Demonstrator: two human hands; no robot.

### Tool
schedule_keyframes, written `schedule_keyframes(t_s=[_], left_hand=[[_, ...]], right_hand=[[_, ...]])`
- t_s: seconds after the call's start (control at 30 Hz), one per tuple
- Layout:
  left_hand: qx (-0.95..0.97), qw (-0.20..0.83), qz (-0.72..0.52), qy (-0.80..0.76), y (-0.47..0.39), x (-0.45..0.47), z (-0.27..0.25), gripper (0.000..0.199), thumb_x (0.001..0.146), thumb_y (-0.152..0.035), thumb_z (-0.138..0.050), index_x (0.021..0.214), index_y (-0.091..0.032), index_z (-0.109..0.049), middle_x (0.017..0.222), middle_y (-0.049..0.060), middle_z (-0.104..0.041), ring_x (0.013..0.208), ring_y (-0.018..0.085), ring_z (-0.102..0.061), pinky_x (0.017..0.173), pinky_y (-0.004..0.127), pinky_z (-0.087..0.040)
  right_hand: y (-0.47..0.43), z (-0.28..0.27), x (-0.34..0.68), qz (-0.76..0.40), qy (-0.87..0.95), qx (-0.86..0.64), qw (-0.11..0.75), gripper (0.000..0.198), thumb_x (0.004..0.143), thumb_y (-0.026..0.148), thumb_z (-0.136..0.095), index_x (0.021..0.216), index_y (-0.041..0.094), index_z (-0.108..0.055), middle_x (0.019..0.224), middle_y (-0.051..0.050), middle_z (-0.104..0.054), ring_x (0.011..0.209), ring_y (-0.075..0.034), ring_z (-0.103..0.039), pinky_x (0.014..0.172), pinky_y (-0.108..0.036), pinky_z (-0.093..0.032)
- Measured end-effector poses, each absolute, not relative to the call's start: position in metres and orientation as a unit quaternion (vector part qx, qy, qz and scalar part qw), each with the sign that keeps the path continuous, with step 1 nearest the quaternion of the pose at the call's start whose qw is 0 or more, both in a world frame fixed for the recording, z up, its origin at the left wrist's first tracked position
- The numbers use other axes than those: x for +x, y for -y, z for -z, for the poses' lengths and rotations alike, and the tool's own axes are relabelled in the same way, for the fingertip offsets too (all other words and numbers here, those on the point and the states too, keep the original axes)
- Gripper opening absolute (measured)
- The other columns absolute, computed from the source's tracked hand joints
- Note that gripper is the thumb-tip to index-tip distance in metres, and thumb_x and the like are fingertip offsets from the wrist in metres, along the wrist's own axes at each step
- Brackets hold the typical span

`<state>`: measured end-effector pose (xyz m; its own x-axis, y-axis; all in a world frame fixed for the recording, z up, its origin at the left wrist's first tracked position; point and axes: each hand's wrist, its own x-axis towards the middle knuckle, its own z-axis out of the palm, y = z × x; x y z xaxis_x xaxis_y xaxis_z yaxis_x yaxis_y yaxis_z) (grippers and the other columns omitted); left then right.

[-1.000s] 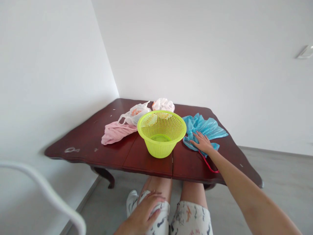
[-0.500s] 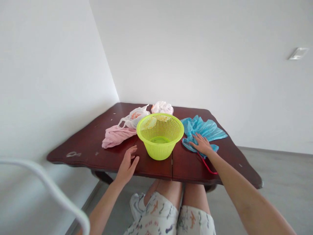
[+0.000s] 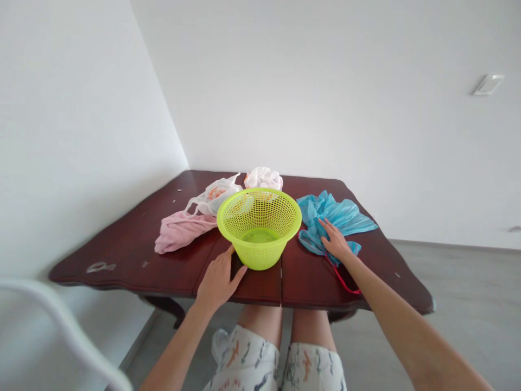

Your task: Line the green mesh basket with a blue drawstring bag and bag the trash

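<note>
A lime-green plastic basket (image 3: 260, 255) with mesh sides stands upright near the front middle of the table. My left hand (image 3: 220, 278) is at its lower left side, thumb and fingers apart; the fingertips reach the basket's base and are partly hidden behind it. To the right lies a crumpled blue plastic bag (image 3: 345, 214) with a red drawstring (image 3: 342, 279). My right hand (image 3: 336, 241) rests on this bag, its fingers spread and lying flat, not closed round it.
The dark red-brown wooden table (image 3: 122, 244) has a seam down its middle. Left of the basket lies a pink cloth (image 3: 183, 231). Behind it are a white plastic bag (image 3: 214, 196) and another bunched white bag (image 3: 264, 178). A white cable (image 3: 69, 326) crosses the lower left.
My left hand has moved forward and right, up to the basket's lower side. My right hand stays on the blue bag. The view has shifted slightly.
</note>
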<state>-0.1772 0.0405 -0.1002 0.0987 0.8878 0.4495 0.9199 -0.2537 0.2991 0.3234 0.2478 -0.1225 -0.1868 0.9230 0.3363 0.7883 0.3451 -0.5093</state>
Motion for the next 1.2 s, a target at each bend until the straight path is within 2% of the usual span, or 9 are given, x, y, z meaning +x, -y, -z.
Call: schedule_keyframes(t_s=[0.3,0.47,0.7,0.77,0.87,0.93,1.0,1.1,1.2], left_hand=[[-0.742,0.046,0.279,0.608,-0.04,-0.177,0.095,0.066,0.123,-0.056,-0.055,0.173,-0.013,-0.051,0.156,0.027,-0.078,0.142,0.045,-0.078,0.112,0.064,-0.066],[-0.738,0.047,0.279,0.612,-0.04,-0.177,0.096,0.065,0.123,-0.057,-0.055,0.171,-0.014,-0.054,0.154,0.025,-0.079,0.141,0.044,-0.079,0.112,0.062,-0.067],[-0.738,0.047,0.276,0.614,-0.04,-0.177,0.097,0.066,0.123,-0.057,-0.055,0.172,-0.014,-0.053,0.154,0.026,-0.078,0.14,0.044,-0.078,0.112,0.062,-0.066],[-0.738,0.048,0.276,0.614,-0.04,-0.177,0.098,0.064,0.123,-0.056,-0.054,0.171,-0.013,-0.054,0.153,0.026,-0.078,0.139,0.044,-0.079,0.111,0.062,-0.066],[-0.736,0.044,0.284,0.613,-0.04,-0.176,0.098,0.062,0.123,-0.054,-0.055,0.17,-0.014,-0.055,0.153,0.025,-0.079,0.138,0.043,-0.079,0.111,0.062,-0.067],[-0.735,0.038,0.286,0.614,-0.04,-0.176,0.096,0.062,0.122,-0.053,-0.057,0.171,-0.014,-0.055,0.154,0.025,-0.079,0.139,0.043,-0.079,0.112,0.062,-0.066],[-0.732,0.03,0.284,0.618,-0.039,-0.175,0.094,0.063,0.122,-0.051,-0.058,0.172,-0.014,-0.053,0.155,0.025,-0.078,0.141,0.044,-0.079,0.113,0.062,-0.066],[-0.73,0.017,0.286,0.62,-0.037,-0.174,0.093,0.063,0.122,-0.05,-0.059,0.174,-0.015,-0.051,0.157,0.025,-0.077,0.144,0.044,-0.077,0.114,0.063,-0.065],[-0.731,0.014,0.289,0.618,-0.037,-0.173,0.093,0.062,0.123,-0.05,-0.058,0.175,-0.017,-0.05,0.159,0.024,-0.076,0.145,0.044,-0.077,0.115,0.064,-0.065]], right_hand=[[-0.252,0.116,0.335,-0.133,0.685,-0.607,0.379,0.073,0.094,0.03,-0.047,0.159,0.02,-0.077,0.147,-0.015,-0.086,0.138,-0.036,-0.081,0.125,-0.057,-0.063],[-0.261,0.069,0.373,-0.129,0.69,-0.603,0.379,0.069,0.088,0.032,-0.049,0.148,0.021,-0.081,0.152,-0.013,-0.084,0.146,-0.035,-0.077,0.131,-0.056,-0.058],[-0.231,0.028,0.431,-0.148,0.741,-0.606,0.247,0.076,0.074,0.029,-0.065,0.148,0.021,-0.083,0.154,-0.015,-0.084,0.145,-0.04,-0.078,0.132,-0.056,-0.057],[-0.214,0.034,0.429,-0.137,0.748,-0.614,0.211,0.082,0.073,0.028,-0.069,0.154,0.022,-0.079,0.162,-0.017,-0.079,0.153,-0.044,-0.073,0.137,-0.064,-0.05],[-0.188,0.047,0.403,-0.09,0.749,-0.63,0.183,0.083,0.08,0.029,-0.073,0.163,0.026,-0.075,0.182,-0.02,-0.061,0.173,-0.054,-0.05,0.144,-0.087,-0.018],[-0.172,0.056,0.372,-0.071,0.767,-0.613,0.176,0.073,0.09,0.037,-0.074,0.162,0.032,-0.075,0.186,-0.016,-0.057,0.178,-0.053,-0.043,0.145,-0.086,-0.008],[-0.159,0.063,0.336,-0.079,0.791,-0.578,0.183,0.054,0.096,0.047,-0.076,0.148,0.035,-0.082,0.171,-0.014,-0.072,0.167,-0.049,-0.058,0.145,-0.081,-0.019],[-0.153,0.067,0.286,-0.122,0.799,-0.549,0.215,0.019,0.097,0.043,-0.076,0.107,0.029,-0.084,0.12,-0.013,-0.088,0.122,-0.04,-0.08,0.125,-0.064,-0.051],[-0.166,0.059,0.254,-0.158,0.779,-0.542,0.272,0.016,0.098,0.04,-0.074,0.089,0.027,-0.073,0.088,-0.008,-0.081,0.086,-0.029,-0.076,0.09,-0.042,-0.059]])
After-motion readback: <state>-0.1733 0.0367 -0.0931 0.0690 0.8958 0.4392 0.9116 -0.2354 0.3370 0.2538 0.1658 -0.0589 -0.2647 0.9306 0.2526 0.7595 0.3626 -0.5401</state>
